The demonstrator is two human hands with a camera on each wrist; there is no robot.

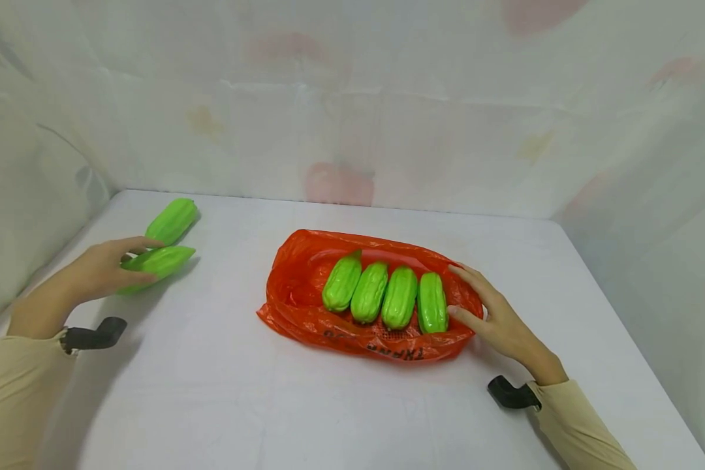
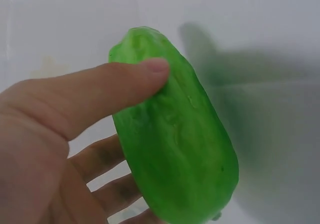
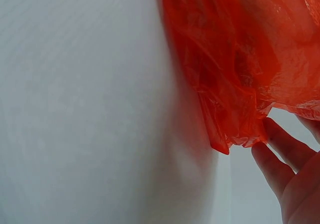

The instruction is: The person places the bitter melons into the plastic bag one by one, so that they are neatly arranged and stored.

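Note:
My left hand (image 1: 102, 267) grips a green ridged gourd (image 1: 163, 262) at the left of the table. In the left wrist view its thumb lies across the glossy gourd (image 2: 175, 144), with the other fingers behind. A second green gourd (image 1: 172, 220) lies just beyond this hand. My right hand (image 1: 496, 320) holds the right end of an open red plastic bag (image 1: 294, 261), thumb and a finger over its rim. Several green gourds (image 1: 369, 292) lie side by side in the bag. In the right wrist view, fingertips (image 3: 270, 164) meet the bag's crumpled end (image 3: 235, 119).
The bag stands mid-table on a white cloth (image 1: 211, 391), dark lettering on its near side. Pale patterned sheeting (image 1: 417, 130) rises behind the table and at both sides. Black curved pieces (image 1: 96, 334) stick out at both wrists, by the beige sleeves.

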